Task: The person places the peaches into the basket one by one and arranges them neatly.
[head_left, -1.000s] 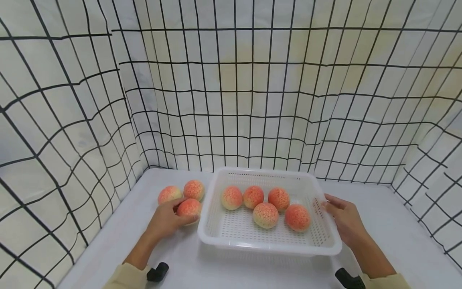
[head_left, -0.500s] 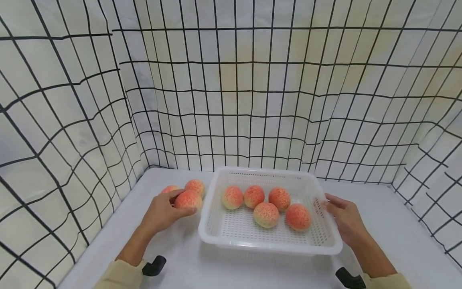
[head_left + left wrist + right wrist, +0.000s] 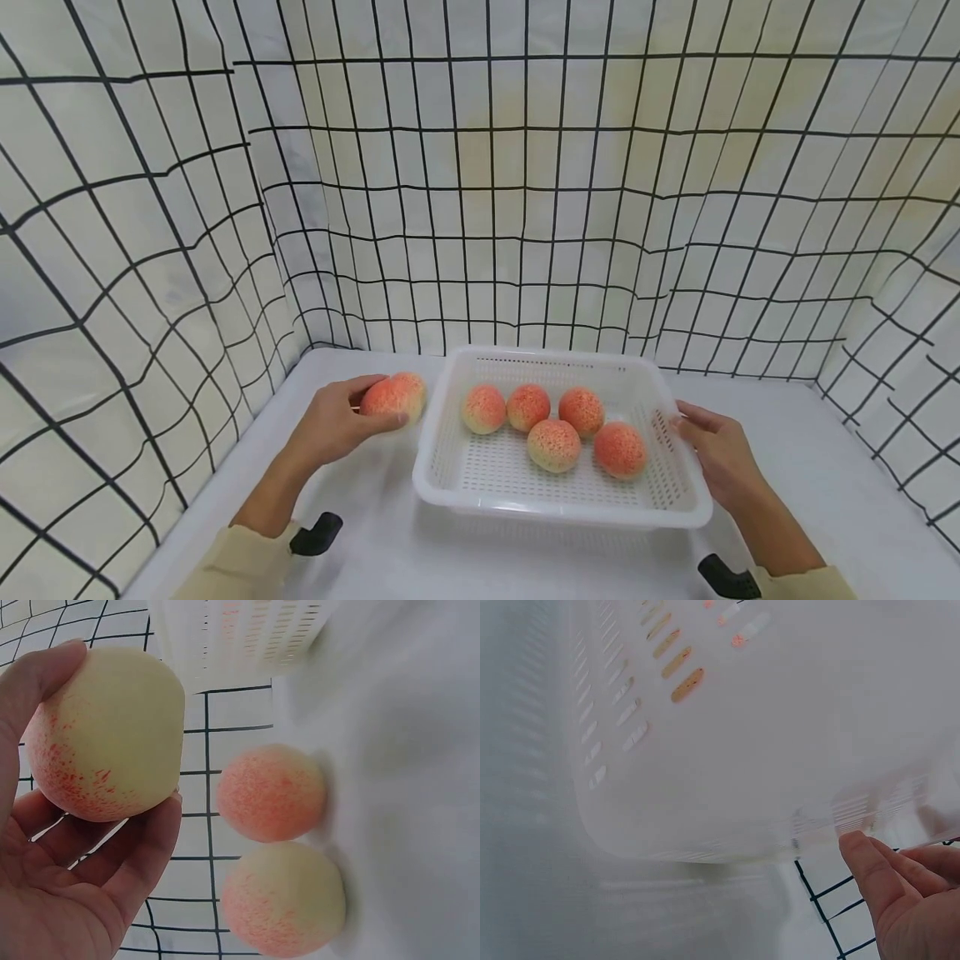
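My left hand (image 3: pixel 330 421) grips a pink-and-cream peach (image 3: pixel 112 735) between thumb and fingertips. In the left wrist view two more peaches, one pinker (image 3: pixel 271 793) and one paler (image 3: pixel 285 900), rest on the table close together; the held one hides most of this pair from the head camera. A white slotted plastic basket (image 3: pixel 547 510) stands to the right, with several peaches (image 3: pixel 553 446) inside. My right hand (image 3: pixel 720 454) holds the basket's right side at the rim; its fingers (image 3: pixel 870 870) lie against the outside of the wall.
A white cloth-like surface (image 3: pixel 810 467) covers the table. Black wire grid panels (image 3: pixel 525 192), backed by white sheeting, enclose the left, back and right. Black wrist mounts (image 3: pixel 317 533) jut inward from both sleeves.
The left hand has lifted its peach and drawn it slightly left and back, so it overlaps the peach behind. The leftmost table peach is now hidden. Basket and right hand stay put.
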### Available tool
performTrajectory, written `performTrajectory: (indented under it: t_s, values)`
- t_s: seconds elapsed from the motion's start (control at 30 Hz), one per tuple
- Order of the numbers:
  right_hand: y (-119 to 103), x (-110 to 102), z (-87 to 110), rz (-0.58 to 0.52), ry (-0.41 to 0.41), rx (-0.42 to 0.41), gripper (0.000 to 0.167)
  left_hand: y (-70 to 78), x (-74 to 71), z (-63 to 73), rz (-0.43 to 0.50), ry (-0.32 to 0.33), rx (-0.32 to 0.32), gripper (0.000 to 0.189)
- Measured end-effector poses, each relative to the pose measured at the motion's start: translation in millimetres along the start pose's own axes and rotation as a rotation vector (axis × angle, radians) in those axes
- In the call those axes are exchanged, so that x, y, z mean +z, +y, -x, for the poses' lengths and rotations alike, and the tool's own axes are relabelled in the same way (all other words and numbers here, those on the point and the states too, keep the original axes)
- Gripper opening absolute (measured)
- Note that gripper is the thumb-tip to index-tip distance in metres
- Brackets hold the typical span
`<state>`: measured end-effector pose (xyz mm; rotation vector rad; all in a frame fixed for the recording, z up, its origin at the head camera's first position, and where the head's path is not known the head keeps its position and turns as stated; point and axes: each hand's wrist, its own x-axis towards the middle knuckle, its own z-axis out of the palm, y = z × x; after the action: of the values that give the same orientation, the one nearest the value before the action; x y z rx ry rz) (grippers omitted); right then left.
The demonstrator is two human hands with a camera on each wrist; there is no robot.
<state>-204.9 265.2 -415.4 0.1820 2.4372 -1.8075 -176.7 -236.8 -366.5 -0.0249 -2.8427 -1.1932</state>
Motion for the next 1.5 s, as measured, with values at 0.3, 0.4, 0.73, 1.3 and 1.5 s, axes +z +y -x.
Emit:
performTrajectory:
  t_s: [0.3, 0.4, 0.73, 1.3, 1.5]
  values:
    - [0.1, -1.9, -1.1, -0.001, -0.006, 0.002, 0.062, 11.5, -5.6, -7.7, -0.007, -0.024, 0.068, 0.072]
    - [-0.7, -2.2, -2.0, 0.002, -0.005, 0.0, 0.061, 16.9, -6.4, -9.6, -0.012, -0.025, 0.089, 0.072]
    - [-2.8, -2.1, -1.1, -0.007, -0.004, 0.004, 0.061, 38.3, -7.7, -15.8, -0.035, -0.039, 0.135, 0.069]
    - [-0.3, -0.5, 0.7, -0.015, -0.004, 0.008, 0.064, 76.8, 8.5, -27.5, 0.035, -0.142, 0.126, 0.067]
    - [-0.7, 0.1, 1.9, -0.02, -0.006, 0.008, 0.064, 89.7, 11.9, -32.5, 0.034, -0.182, 0.175, 0.062]
